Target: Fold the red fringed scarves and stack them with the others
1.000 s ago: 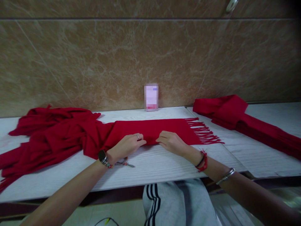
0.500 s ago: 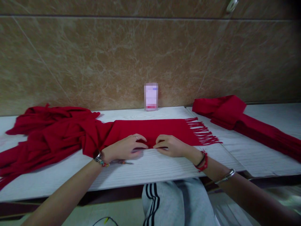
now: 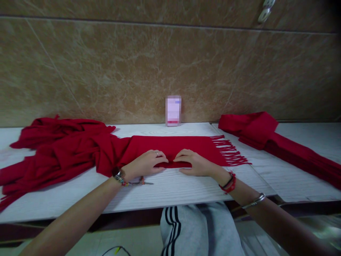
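Observation:
A red fringed scarf [image 3: 197, 145] lies across the white table, its right part flat with the tassels spread to the right and its left part bunched into loose folds. At its near edge, my left hand [image 3: 149, 163] has its fingers curled over the cloth and its thumb below on the table side. Close by on the right, my right hand [image 3: 197, 163] holds the same edge in a like way, fingers on top and thumb nearer me. The fingertips of both hands almost meet, and the cloth between them is slightly raised.
Another folded red scarf [image 3: 259, 131] lies at the right of the white table [image 3: 170, 193]. A phone-like device [image 3: 173, 111] with a blurred screen leans on the brown marble wall [image 3: 119, 71]. A thin dark cable [image 3: 117, 248] is on the floor.
The fingers of both hands have moved slightly away from me onto the cloth, and the gap between thumb and fingers has widened. The view has tilted a little.

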`<state>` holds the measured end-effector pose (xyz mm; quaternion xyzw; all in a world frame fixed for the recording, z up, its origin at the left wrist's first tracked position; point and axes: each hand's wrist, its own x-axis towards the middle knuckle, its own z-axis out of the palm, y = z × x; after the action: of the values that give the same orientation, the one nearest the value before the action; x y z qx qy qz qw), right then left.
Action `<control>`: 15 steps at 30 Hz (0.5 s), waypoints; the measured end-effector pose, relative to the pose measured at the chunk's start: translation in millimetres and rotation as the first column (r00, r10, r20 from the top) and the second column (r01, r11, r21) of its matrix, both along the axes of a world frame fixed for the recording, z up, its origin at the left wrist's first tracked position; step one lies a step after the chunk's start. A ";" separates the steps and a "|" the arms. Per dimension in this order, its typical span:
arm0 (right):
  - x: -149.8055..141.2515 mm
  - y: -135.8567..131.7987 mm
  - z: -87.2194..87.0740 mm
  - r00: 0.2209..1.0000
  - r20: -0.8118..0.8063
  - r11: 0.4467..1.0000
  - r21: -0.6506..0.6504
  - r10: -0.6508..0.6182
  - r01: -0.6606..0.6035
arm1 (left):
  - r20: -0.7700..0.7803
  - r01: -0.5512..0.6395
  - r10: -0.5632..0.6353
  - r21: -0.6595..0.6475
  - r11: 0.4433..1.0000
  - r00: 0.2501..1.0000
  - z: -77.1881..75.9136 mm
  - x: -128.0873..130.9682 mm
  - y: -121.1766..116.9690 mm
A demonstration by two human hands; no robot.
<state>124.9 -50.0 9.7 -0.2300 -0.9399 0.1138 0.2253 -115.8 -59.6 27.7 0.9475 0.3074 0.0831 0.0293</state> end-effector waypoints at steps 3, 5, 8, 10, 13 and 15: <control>0.5 2.7 -2.8 1.000 -0.020 0.999 0.053 0.006 -0.004 | -0.062 -0.026 0.031 0.085 0.996 0.998 -3.6 0.2 0.6; 0.4 6.5 -7.2 1.000 -0.022 0.993 0.114 -0.019 0.021 | -0.061 -0.028 0.035 0.119 0.993 0.998 -4.0 -0.6 0.0; 0.4 11.7 -13.9 0.997 -0.031 0.976 0.203 -0.075 0.080 | -0.040 -0.001 0.007 0.142 0.990 0.999 -2.3 -0.8 -2.1; 0.4 13.5 -16.6 0.994 -0.044 0.964 0.245 -0.098 0.105 | -0.035 -0.002 0.008 0.167 0.986 0.999 -1.5 1.8 -4.0; 0.2 14.0 -17.8 0.992 -0.059 0.950 0.285 -0.112 0.124 | -0.046 -0.068 0.082 0.249 0.966 0.996 -3.7 10.7 -6.7; -0.2 13.8 -17.7 0.991 -0.068 0.947 0.293 -0.119 0.134 | -0.074 -0.085 0.113 0.308 0.948 0.991 -7.2 17.9 -7.7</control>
<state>124.7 -36.2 -8.0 -0.2506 -0.9237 -0.0374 0.2873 -97.9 -67.3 20.5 0.9269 0.3390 0.0879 -0.1350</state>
